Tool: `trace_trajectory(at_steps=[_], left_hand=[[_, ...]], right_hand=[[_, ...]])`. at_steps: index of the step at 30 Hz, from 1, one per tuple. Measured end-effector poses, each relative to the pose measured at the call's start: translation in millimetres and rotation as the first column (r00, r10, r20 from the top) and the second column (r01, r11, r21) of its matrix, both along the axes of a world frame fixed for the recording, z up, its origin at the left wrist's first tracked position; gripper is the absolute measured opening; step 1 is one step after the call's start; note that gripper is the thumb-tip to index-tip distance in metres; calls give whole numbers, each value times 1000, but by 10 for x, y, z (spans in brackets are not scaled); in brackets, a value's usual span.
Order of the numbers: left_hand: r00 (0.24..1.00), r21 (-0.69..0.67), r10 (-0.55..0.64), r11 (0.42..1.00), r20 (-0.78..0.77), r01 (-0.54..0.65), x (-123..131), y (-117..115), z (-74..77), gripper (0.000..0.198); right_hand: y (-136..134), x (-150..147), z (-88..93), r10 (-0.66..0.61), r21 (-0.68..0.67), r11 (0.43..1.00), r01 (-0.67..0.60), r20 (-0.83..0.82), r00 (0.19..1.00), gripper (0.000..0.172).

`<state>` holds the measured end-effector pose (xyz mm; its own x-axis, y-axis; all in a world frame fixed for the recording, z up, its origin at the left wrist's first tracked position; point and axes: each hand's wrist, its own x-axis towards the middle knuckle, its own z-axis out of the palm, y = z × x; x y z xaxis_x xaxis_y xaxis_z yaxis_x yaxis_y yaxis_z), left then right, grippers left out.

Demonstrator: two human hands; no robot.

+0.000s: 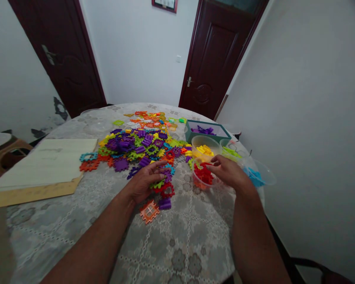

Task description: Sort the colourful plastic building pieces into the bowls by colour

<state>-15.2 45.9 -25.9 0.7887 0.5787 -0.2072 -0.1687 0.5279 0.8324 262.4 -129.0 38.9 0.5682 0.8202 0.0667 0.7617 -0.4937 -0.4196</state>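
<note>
At the near edge of a mixed pile of plastic gear toy pieces (pixel 136 146), my left hand (pixel 144 179) lies with its fingers stretched and apart. Under and beside those fingers are a green gear piece (pixel 157 184), a purple one and a red gear piece (pixel 167 190). My right hand (pixel 229 171) reaches over a clear bowl (pixel 195 177) of red pieces (pixel 203 174). Its thumb and fingers are pinched at a red piece by the rim; the piece's exact shape is unclear. An orange square window piece (pixel 149 211) and a purple ridged piece (pixel 165 203) lie nearer me.
Behind the red bowl stand a clear bowl of yellow pieces (pixel 204 150) and a green box (pixel 192 136) holding purple pieces. Further right are tubs of green pieces (pixel 232 152) and blue pieces (pixel 254 176). Large paper sheets (pixel 47 161) cover the table's left side.
</note>
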Motion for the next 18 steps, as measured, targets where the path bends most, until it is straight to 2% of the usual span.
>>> trace_trajectory(at_steps=[4,8,11,13,15,18], left_hand=[[999,16,29,999,-13,-29,17,-24,11,59],[999,14,33,999,5,-33,27,-42,4,57],[1000,33,19,999,1,-19,25,-43,-27,61],[1000,43,-15,999,20,14,19,-42,-42,63],[997,53,-54,997,49,52,12,-45,-43,66],[995,75,-86,994,58,81,3,-49,-23,70]], right_hand=[[27,-23,-34,60,101,992,-71,112,992,29],[137,-276,12,163,219,957,-192,143,976,16],[238,-570,-2,375,270,879,-393,118,919,18],[281,-751,-44,518,253,813,-524,97,850,29],[302,-884,-92,608,216,764,-607,69,791,38],[311,-979,-139,680,178,713,-678,57,731,47]])
